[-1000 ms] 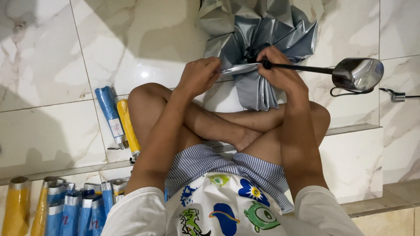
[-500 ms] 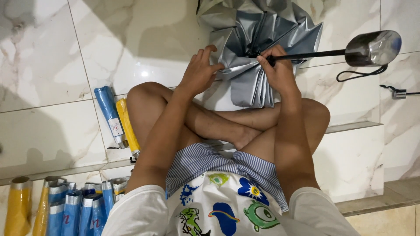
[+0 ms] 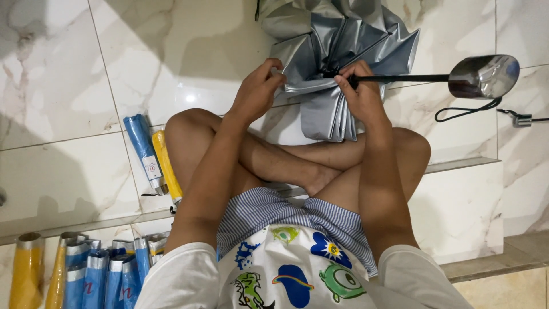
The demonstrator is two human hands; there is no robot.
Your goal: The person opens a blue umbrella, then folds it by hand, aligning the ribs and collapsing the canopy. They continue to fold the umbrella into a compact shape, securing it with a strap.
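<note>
Hands work a collapsed silver umbrella [image 3: 337, 63] lying on the marble floor [image 3: 86, 86] before crossed legs: the left hand [image 3: 257, 91] pinches a fold of canopy fabric, while the right hand [image 3: 360, 91] is clamped around the black shaft [image 3: 400, 78] near its chrome handle [image 3: 483, 75].

A home-style workplace floor: polished marble tiles [image 3: 114, 68], rows of folded umbrellas [image 3: 86, 277] alongside.
</note>
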